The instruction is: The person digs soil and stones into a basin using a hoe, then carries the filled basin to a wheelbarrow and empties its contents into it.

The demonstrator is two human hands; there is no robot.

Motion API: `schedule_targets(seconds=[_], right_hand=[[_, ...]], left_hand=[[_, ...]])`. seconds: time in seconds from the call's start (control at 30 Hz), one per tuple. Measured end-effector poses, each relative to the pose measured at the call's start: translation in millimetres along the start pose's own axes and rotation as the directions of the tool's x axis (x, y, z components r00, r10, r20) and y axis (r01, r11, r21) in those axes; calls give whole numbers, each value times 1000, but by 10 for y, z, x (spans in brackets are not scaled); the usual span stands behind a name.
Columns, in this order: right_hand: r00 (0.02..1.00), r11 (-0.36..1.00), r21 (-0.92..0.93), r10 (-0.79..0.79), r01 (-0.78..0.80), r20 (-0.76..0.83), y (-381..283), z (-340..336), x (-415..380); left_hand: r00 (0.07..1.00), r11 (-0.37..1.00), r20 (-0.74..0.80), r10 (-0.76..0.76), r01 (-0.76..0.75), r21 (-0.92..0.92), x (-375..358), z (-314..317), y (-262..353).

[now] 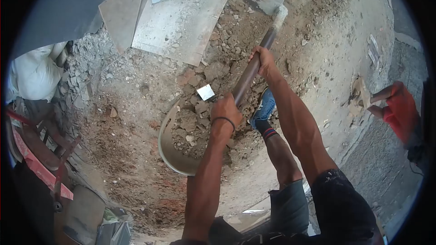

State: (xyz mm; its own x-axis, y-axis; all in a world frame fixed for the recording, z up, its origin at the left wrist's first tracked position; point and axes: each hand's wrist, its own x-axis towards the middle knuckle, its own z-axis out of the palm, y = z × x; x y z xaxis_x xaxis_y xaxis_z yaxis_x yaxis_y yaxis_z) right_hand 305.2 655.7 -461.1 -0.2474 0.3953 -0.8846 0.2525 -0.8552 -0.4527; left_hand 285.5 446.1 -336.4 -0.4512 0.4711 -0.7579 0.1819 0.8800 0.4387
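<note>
Both my hands grip the brown shaft of a hoe (249,78), which slants up to the right. My left hand (225,111), with a dark band at the wrist, is closed round the lower end. Further up the shaft, my right hand (263,61) is wrapped round it. The hoe's wide metal blade (268,2) rests on loose soil at the top. Below my left hand, a shallow round basin (164,147) holds broken earth and stones; my left forearm hides part of it. A bright white square piece (205,92) lies on the clods beside that hand.
Flat boards (181,22) with stone chips lie at the upper left. White sacks (38,75) and red metal parts (38,161) stand along the left. My blue shoe (265,108) is beside the soil. A person in red clothing (402,113) is at the right edge.
</note>
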Motion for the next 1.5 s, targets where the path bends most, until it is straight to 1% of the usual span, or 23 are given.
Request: schedule_targets(seconds=[0.1,0.2,0.27,0.3,0.37,0.43,0.53,0.57,0.63,0.73,0.8,0.87,0.9,0.93,1.03,1.13,1.2,1.3,1.33,1.4,1.43,1.47,1.5], right_hand=[[991,993,72,97,-91,-89,722,-99,-377],[980,988,58,150,-143,-135,947,-60,-791],[979,978,-143,127,-150,-159,1035,-82,-1054],[981,979,-143,123,-145,-152,1055,-101,-1182],[951,950,-153,243,-273,-192,1133,-234,-1504],[977,969,-174,149,-175,-152,1471,-515,-1718],[970,927,-307,166,-215,-179,1868,-714,-2237],[964,910,-339,178,-238,-198,2034,-812,-2427],[942,916,-239,286,-322,-175,2309,-1040,-2715],[952,943,-157,273,-294,-141,2077,-1005,-3165],[984,964,-233,96,-130,-150,1830,-996,-3163],[989,932,-361,-71,20,-129,1343,-922,-3008],[982,909,-406,-148,90,-114,1096,-909,-2825],[942,801,-551,-328,235,-76,820,-880,-2598],[883,554,-809,-458,195,-101,-168,-729,-1895],[872,472,-864,-482,175,-87,-968,-696,-1119],[906,444,-886,-416,133,-73,-1272,-747,-841],[914,335,-942,-392,30,-110,-1152,-998,-709],[904,350,-937,-403,7,-144,-1005,-1131,-709],[864,344,-938,-455,-53,-215,-603,-1353,-1040],[815,179,-981,-555,-76,-164,-391,-1481,-1168],[854,258,-959,-465,-121,-233,-278,-1483,-1355],[879,294,-955,-449,-25,-161,-40,-1778,-1256]], left_hand=[[995,994,57,-85,80,74,-575,122,-414],[986,991,108,-127,123,43,-1014,159,-573],[972,980,134,-194,197,-14,-1279,376,-674],[973,981,127,-193,196,-14,-1401,465,-698],[979,982,133,-153,166,-89,-1723,662,-719],[949,960,207,-240,263,-92,-2130,888,-696],[916,923,285,-284,342,-178,-2811,1177,-841],[881,908,338,-332,395,-137,-3036,1177,-853],[861,913,361,-359,404,-57,-3411,1120,-873],[858,907,387,-337,406,-111,-3706,1112,-876],[864,908,395,-311,393,-144,-3549,1187,-813],[965,899,261,-27,137,-415,-3259,1325,-696],[952,802,306,9,176,-571,-3005,1283,-526],[938,676,343,51,220,-703,-2675,1215,-328],[900,376,376,218,278,-884,-1666,1040,317],[881,341,354,314,244,-908,-784,828,938],[878,356,384,287,274,-893,-464,842,1231],[850,238,429,306,368,-899,-458,1202,1288],[847,230,435,304,378,-897,-556,1339,1203],[893,333,387,228,302,-893,-958,1580,960],[894,413,387,224,273,-869,-1084,1711,842],[892,491,399,215,254,-833,-1293,1819,705],[891,491,398,217,253,-834,-1471,1791,609]])
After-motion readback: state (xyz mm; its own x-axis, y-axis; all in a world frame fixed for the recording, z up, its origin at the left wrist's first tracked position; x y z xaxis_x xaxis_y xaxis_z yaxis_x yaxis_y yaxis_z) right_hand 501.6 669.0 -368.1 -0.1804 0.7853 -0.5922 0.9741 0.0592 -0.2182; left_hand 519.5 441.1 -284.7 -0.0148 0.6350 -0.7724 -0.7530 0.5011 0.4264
